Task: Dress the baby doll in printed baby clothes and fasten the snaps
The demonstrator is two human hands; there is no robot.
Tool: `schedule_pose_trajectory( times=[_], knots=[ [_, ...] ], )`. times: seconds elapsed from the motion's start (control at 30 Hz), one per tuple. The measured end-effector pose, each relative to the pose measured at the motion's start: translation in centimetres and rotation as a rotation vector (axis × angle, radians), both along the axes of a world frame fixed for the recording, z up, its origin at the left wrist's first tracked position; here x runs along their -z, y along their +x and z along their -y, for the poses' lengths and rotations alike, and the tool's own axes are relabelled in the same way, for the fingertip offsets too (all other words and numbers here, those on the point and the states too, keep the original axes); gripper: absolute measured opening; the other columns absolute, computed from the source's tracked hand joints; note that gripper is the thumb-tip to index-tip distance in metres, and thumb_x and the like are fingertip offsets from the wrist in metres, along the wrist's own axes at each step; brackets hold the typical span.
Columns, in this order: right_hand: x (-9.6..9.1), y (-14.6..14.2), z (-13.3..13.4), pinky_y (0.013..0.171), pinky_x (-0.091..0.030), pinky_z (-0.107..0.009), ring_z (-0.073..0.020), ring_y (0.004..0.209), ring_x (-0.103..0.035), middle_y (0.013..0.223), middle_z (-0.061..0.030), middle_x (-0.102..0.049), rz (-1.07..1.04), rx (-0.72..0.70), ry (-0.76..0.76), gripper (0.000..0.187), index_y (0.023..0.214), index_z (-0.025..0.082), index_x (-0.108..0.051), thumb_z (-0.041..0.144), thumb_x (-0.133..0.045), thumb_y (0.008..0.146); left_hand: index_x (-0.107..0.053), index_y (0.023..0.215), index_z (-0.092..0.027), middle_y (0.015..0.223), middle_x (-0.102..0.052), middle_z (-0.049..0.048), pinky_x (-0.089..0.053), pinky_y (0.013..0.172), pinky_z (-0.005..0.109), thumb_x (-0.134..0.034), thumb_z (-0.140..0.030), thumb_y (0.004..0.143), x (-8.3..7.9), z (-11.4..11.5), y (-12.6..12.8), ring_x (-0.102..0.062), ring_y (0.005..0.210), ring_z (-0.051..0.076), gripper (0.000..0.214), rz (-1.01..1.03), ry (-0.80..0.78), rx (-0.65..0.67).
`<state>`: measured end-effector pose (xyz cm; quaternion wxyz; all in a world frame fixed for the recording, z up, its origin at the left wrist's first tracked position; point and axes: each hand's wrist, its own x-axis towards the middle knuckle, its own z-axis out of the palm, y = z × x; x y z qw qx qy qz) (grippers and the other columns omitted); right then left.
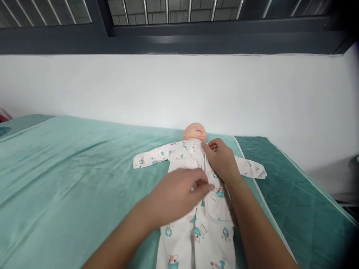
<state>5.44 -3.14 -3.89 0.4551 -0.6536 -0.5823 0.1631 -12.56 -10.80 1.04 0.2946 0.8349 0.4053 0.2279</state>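
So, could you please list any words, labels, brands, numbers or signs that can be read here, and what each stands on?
None can be read.
Baby outfit: small printed pictures; any lettering among them is too small to read.
Blanket, wall, window frame: no lettering seen.

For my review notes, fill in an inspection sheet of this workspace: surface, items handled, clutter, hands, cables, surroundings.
Surface: creased light-green plush cover, dark-teal quilted section at right.
Items handled: white fabric baby outfit with teal prints, sleeves spread; pinkish bald doll head above its neckline, body hidden.
Clutter: red item cut off at the left edge, unidentifiable.
Hands: right hand at the outfit's upper front, grip unclear; left hand over its middle, blurred, contact unclear.
Cables: nothing seen.
Surroundings: white wall; dark-grey window frame with metal bars behind.
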Motion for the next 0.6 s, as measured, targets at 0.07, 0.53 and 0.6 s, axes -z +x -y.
schedule_pose_trajectory(
  times=[0.07,0.53,0.6],
  knots=[
    [-0.2,0.1,-0.1,0.061,-0.039,-0.029,-0.0182,0.065,-0.057,0.073,-0.0014,-0.065,0.011,-0.043,-0.034,0.033,0.078,0.023,-0.055,0.055,-0.059,0.081,-0.064,0.079,-0.024,0.069,-0.064,-0.0012,-0.040,0.055,0.028,-0.044,-0.042,0.094,-0.3,-2.3,0.0,-0.055,0.060,0.015,0.031,0.068,0.012,-0.153],
    [-1.1,1.1,-0.6,0.069,-0.038,-0.028,-0.0167,0.072,-0.056,0.077,-0.0002,-0.068,-0.203,-0.097,-0.098,0.021,0.074,0.020,-0.066,0.039,-0.060,0.079,-0.066,0.076,-0.020,0.080,-0.071,0.0025,-0.042,0.065,0.027,-0.059,-0.028,0.081,0.5,-11.5,3.9,-0.061,0.071,0.015,0.012,0.226,0.053,-0.458],
    [-0.9,0.9,-0.7,0.066,-0.038,-0.028,-0.0159,0.069,-0.054,0.074,0.0004,-0.067,-0.258,-0.100,-0.086,0.020,0.073,0.020,-0.067,0.038,-0.060,0.078,-0.066,0.078,-0.020,0.081,-0.071,0.0022,-0.043,0.065,0.026,-0.059,-0.030,0.081,0.9,-11.3,4.5,-0.061,0.072,0.015,0.013,0.338,0.041,-0.486]
  ],
)
